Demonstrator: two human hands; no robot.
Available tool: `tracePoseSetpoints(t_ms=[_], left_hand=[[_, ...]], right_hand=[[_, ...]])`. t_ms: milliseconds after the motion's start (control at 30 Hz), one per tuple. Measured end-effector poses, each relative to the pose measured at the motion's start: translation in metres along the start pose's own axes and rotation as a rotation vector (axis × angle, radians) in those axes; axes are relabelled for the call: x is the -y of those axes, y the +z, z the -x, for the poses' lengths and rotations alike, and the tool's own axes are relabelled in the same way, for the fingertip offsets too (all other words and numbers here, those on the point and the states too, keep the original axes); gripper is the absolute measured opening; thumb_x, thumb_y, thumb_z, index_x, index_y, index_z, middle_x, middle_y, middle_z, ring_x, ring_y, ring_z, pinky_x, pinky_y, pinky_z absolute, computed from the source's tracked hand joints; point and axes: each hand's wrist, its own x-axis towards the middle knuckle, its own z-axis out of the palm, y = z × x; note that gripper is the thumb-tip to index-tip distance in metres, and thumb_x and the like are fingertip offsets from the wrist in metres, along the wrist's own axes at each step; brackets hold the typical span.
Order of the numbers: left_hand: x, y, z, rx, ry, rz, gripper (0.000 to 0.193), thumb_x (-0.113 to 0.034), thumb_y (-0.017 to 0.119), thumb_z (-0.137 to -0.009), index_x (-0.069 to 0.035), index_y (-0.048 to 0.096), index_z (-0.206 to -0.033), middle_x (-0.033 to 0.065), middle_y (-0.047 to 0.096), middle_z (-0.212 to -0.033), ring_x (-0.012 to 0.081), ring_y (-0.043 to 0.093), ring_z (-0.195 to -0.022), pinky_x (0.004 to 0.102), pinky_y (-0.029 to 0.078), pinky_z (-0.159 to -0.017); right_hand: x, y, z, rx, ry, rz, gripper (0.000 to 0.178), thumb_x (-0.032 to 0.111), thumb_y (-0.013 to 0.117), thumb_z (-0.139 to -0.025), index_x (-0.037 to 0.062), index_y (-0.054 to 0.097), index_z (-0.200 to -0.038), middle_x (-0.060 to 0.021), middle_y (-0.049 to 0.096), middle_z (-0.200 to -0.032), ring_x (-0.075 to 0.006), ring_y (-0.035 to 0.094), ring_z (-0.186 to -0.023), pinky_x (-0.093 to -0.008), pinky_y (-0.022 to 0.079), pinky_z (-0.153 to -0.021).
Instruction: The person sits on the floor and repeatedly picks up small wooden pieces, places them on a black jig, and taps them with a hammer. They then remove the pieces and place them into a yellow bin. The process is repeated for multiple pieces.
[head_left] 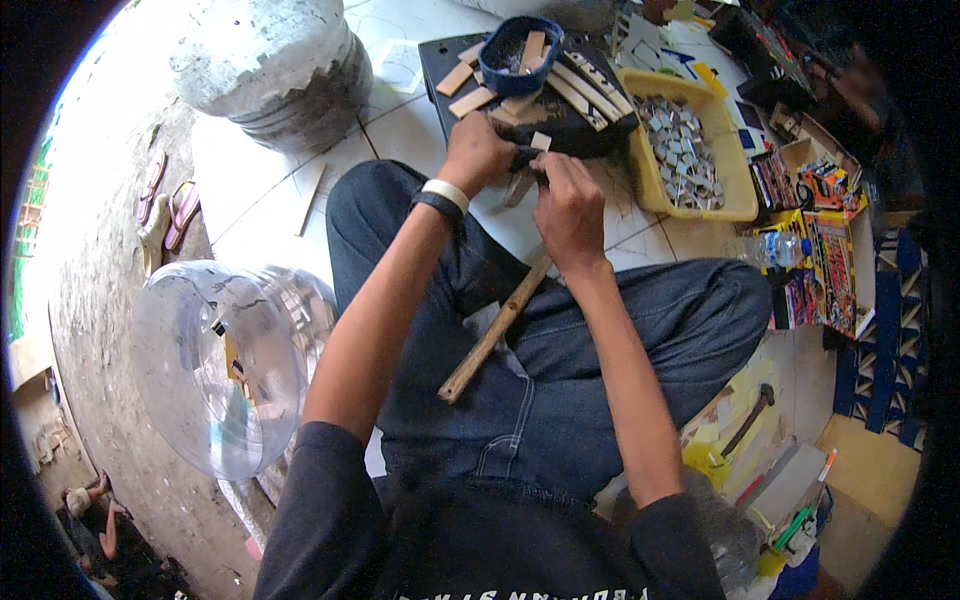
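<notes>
My left hand [478,155] is closed at the near edge of a black low work block [590,140], its fingertips mostly hidden. My right hand [570,215] pinches close beside it, thumb and fingers together. Between them shows a small dark piece [524,157] that I cannot make out. A short pale wooden strip [541,141] sticks up next to the right fingertips. Below the hands, a wooden handle [495,330] lies slantwise across my lap, its upper end near my right wrist. Several flat wooden strips [472,101] and a blue tub [519,58] rest on the block.
To the right stands a yellow basin [745,190] full of small grey-white pieces. Beyond it are a water bottle [783,249] and colourful printed boxes [835,260]. A large clear plastic container [215,370] lies at left, near sandals [181,212]. A hammer [745,425] lies right of my knee.
</notes>
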Motion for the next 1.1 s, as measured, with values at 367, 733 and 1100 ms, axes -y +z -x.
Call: tracePoseSetpoints(t_ms=[367, 733, 1100], left_hand=[[0.006, 0.0, 0.0, 0.021, 0.009, 0.066, 0.039, -0.028, 0.084, -0.073, 0.007, 0.075, -0.088, 0.0331, 0.071, -0.092, 0.0453, 0.073, -0.093, 0.0489, 0.057, -0.082], [0.018, 0.009, -0.009, 0.089, -0.038, 0.071, 0.032, -0.027, 0.088, -0.085, 0.001, 0.08, -0.098, 0.001, 0.073, -0.078, 0.0088, 0.06, -0.062, 0.0285, 0.051, -0.058], [-0.001, -0.002, 0.005, 0.115, -0.065, 0.176, 0.027, -0.022, 0.086, -0.087, 0.001, 0.08, -0.1, 0.0009, 0.074, -0.083, 0.0092, 0.062, -0.065, 0.0264, 0.051, -0.058]], right_hand=[[0.006, -0.006, -0.005, 0.04, 0.027, 0.02, 0.02, -0.005, 0.06, -0.085, 0.0003, 0.06, -0.105, -0.0202, 0.069, -0.094, -0.0403, 0.066, -0.092, -0.0504, 0.054, -0.081], [0.036, -0.038, 0.058, 0.638, 0.678, 0.161, 0.059, 0.042, 0.077, -0.088, -0.0001, 0.054, -0.123, -0.0279, 0.072, -0.104, -0.0475, 0.071, -0.097, -0.0557, 0.056, -0.084], [0.035, -0.098, 0.055, 0.354, 0.949, -0.329, 0.069, 0.017, 0.078, -0.082, 0.0018, 0.04, -0.139, -0.0204, 0.07, -0.095, -0.0363, 0.071, -0.079, -0.0459, 0.057, -0.074]])
